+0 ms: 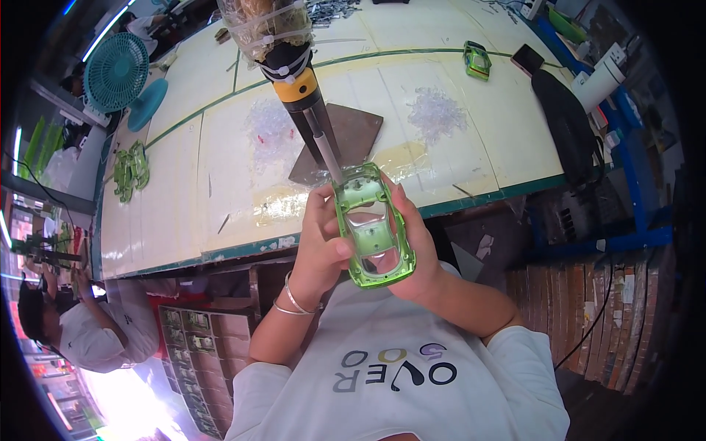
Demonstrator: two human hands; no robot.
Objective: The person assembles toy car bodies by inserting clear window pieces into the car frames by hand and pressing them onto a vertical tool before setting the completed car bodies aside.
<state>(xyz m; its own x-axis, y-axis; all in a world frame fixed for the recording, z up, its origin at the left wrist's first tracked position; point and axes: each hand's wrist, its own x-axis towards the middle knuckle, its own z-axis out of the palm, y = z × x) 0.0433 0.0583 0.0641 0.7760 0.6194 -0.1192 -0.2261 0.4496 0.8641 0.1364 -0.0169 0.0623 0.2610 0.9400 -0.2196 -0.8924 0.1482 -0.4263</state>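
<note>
Between my two hands is a green toy car body shell (373, 237), its hollow inside facing up with clear window pieces in it. My left hand (321, 246) grips its left side, thumb over the edge. My right hand (418, 242) is wrapped round the right side, its fingers partly hidden beneath. A black hand tool with a yellow collar (297, 87) and a metal shaft (323, 143) comes down from above. The shaft's lower end is at the far left corner of the shell; whether it touches cannot be made out.
Piles of clear plastic pieces (437, 114) (271, 132) flank a brown board (353, 131) on the table. Green car shells (131, 170) lie at left, another green car (476, 60) far right. A teal fan (116, 72), a black bag (566, 117) and a compartment tray (202, 360) surround me. Another person (103, 331) works at left.
</note>
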